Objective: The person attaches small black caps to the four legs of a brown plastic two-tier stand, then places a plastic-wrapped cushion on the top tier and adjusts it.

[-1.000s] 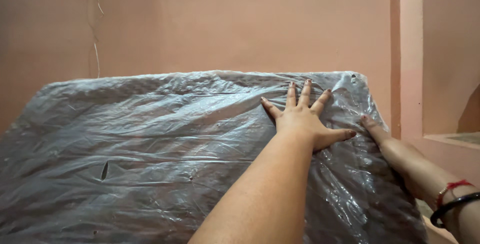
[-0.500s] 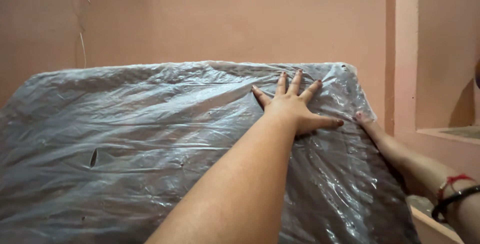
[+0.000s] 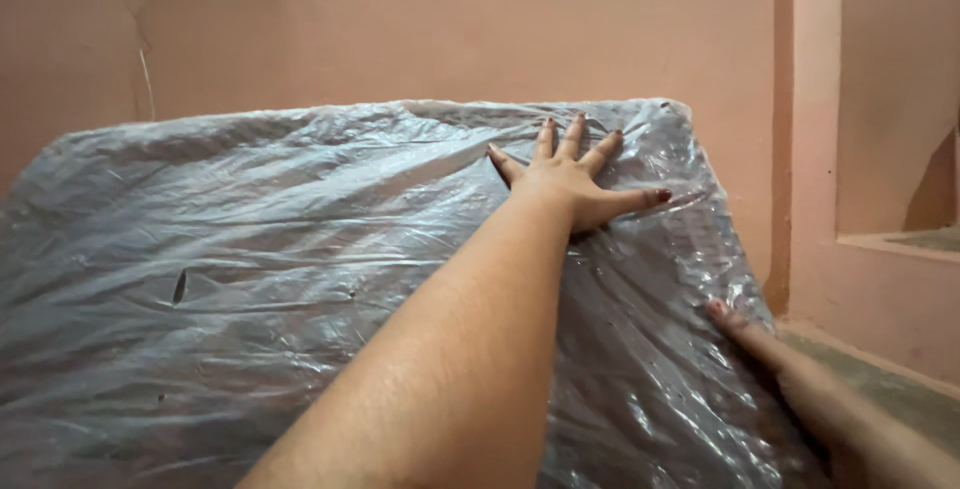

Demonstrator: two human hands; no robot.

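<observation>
A large dark mattress point(image 3: 250, 279) wrapped in crinkled clear plastic leans tilted away from me toward a pink wall. My left hand point(image 3: 570, 184) lies flat on its upper right part, fingers spread, pressing on the plastic just below the top edge. My right hand point(image 3: 745, 329) is lower down at the mattress's right side edge. Its fingertips touch the plastic there, and the rest of its fingers are hidden by the edge.
A pink wall point(image 3: 400, 29) stands close behind the mattress. At the right are a pink pillar point(image 3: 810, 99) and a low ledge point(image 3: 900, 249) with a strip of grey floor point(image 3: 880, 379) below. The plastic has a small tear point(image 3: 179, 287) at the left.
The mattress's top edge sits higher in view and my left hand has gone up with it. My right hand is lower along the side edge, and its wristbands have left the view.
</observation>
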